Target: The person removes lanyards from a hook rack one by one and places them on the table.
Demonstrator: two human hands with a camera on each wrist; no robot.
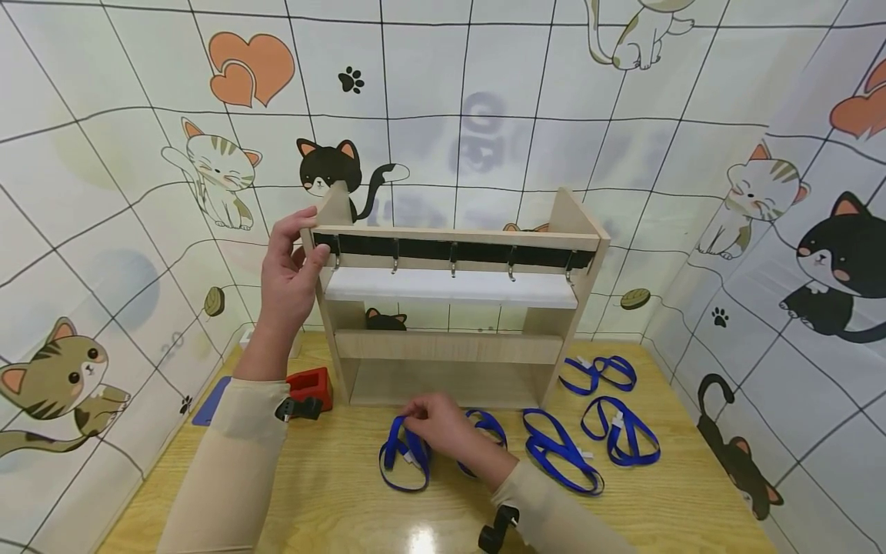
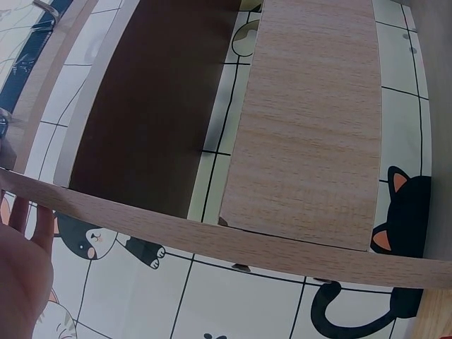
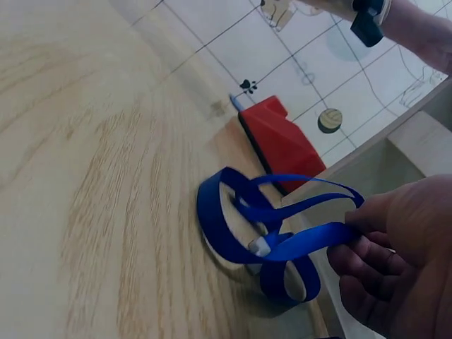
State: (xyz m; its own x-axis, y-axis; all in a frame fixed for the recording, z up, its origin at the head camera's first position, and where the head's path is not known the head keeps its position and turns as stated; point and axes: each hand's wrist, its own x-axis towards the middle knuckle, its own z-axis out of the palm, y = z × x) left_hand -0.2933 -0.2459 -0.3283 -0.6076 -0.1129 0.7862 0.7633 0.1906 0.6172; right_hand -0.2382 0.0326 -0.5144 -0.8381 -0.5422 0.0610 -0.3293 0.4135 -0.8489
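Note:
A small wooden shelf (image 1: 448, 348) stands on the table, with a black strip (image 1: 422, 249) of several metal hooks along its upper front. My left hand (image 1: 289, 265) grips the shelf's left side panel near the top, thumb on the front by the strip's end. In front of the shelf, my right hand (image 1: 443, 425) pinches a blue lanyard (image 1: 404, 454). The right wrist view shows that lanyard's strap (image 3: 311, 241) between thumb and fingers, its loops hanging down to the table. A second lanyard (image 1: 488, 422) lies partly hidden behind the right hand.
More blue lanyards (image 1: 562, 454) with white clips lie to the right on the wooden table (image 1: 332, 508). A red block-like object (image 1: 311, 385) and a flat blue item (image 1: 211, 402) are at the left. Cat-patterned cloth (image 1: 443, 154) surrounds the table on the back and sides.

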